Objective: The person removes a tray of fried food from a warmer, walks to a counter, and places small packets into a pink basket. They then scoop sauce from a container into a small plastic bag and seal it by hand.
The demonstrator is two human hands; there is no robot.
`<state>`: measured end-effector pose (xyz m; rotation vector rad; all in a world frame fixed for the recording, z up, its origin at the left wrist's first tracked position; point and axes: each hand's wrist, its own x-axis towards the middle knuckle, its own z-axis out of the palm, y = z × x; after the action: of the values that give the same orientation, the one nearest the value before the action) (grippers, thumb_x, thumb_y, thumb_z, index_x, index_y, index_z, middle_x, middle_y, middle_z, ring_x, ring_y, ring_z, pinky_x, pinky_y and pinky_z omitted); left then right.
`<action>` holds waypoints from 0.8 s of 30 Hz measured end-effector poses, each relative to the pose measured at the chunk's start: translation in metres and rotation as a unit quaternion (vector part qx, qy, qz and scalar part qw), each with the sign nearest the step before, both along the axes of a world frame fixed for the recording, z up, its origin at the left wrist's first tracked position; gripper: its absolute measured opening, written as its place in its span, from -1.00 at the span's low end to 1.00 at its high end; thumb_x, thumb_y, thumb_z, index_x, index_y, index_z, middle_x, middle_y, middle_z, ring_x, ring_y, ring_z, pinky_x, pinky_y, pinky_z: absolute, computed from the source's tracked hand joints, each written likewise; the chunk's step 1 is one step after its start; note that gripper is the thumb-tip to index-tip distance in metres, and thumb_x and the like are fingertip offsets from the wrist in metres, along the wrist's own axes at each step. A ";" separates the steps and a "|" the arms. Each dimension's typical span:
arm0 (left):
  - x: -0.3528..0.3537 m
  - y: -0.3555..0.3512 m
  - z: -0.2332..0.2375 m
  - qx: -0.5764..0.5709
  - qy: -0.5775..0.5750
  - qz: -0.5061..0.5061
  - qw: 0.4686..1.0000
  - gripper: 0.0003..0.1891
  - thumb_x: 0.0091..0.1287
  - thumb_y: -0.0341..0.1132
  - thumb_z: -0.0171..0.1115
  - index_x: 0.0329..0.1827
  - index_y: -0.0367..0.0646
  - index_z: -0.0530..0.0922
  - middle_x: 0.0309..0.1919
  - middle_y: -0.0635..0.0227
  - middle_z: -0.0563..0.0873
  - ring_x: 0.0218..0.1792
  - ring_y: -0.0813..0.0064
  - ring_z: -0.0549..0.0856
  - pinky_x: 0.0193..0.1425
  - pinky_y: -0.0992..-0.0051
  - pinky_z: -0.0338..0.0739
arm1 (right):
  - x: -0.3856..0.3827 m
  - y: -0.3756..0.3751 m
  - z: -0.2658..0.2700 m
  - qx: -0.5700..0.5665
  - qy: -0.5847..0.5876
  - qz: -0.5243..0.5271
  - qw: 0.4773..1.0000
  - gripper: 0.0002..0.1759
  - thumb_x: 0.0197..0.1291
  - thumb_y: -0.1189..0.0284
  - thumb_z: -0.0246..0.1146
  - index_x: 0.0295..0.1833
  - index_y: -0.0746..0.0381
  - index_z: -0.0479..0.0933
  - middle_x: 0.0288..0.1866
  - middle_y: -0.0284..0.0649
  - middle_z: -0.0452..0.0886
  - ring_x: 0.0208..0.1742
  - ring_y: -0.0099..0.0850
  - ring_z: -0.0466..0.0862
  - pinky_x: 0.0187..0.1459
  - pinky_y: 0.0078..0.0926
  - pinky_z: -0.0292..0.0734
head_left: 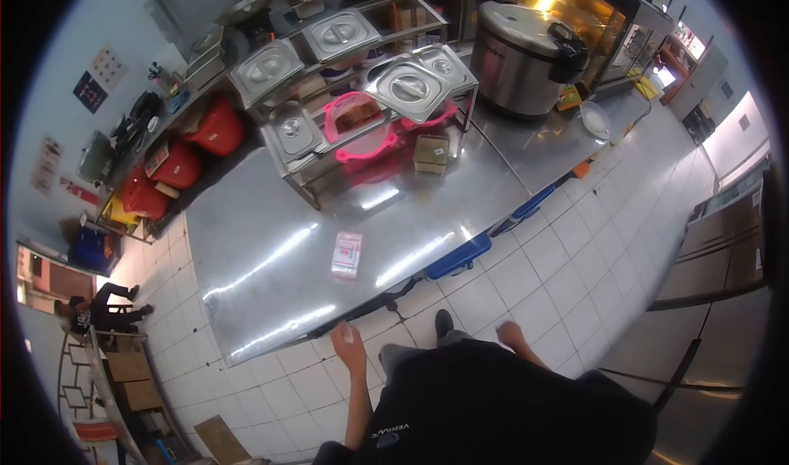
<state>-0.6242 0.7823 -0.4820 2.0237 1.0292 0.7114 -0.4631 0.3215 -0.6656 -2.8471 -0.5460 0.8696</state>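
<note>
My left hand [349, 347] is at the front edge of the steel table [255, 247], fingers closed around a small whitish thing [348, 334] too small to name. Off to the right, over the tiled floor, my right hand [512, 335] is curled shut; whether anything is inside is hidden. Both hands are apart from the pink-and-white plastic-wrapped packet [347, 256] that lies flat on the table, beyond my left hand. Farther back on the tabletop is a square container [431, 154] with greenish contents.
A metal rack holds lidded steel pans [408, 89] and a pink-rimmed container [359, 126]. Behind stands a large cooker [526, 58], with a white bowl [595, 121] nearby. Red tubs [174, 167] are at left, blue lids [459, 256] under the table edge. A person [107, 310] sits far left.
</note>
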 end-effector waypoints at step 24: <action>0.267 0.061 0.054 0.065 0.272 0.088 0.956 -0.28 0.12 -0.14 0.47 0.35 -0.09 0.39 0.41 0.08 0.34 0.44 0.00 0.30 0.45 -0.13 0.14 | 0.447 0.263 0.251 0.119 -0.273 0.090 0.950 -0.52 0.15 0.40 0.27 0.22 0.16 0.43 0.48 -0.06 0.32 0.57 -0.07 0.20 0.44 0.43 -0.07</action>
<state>-0.3571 0.8436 -0.4277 2.3271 1.5231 0.3119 -0.0161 0.5849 -0.4146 -2.8168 -0.9088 -0.0003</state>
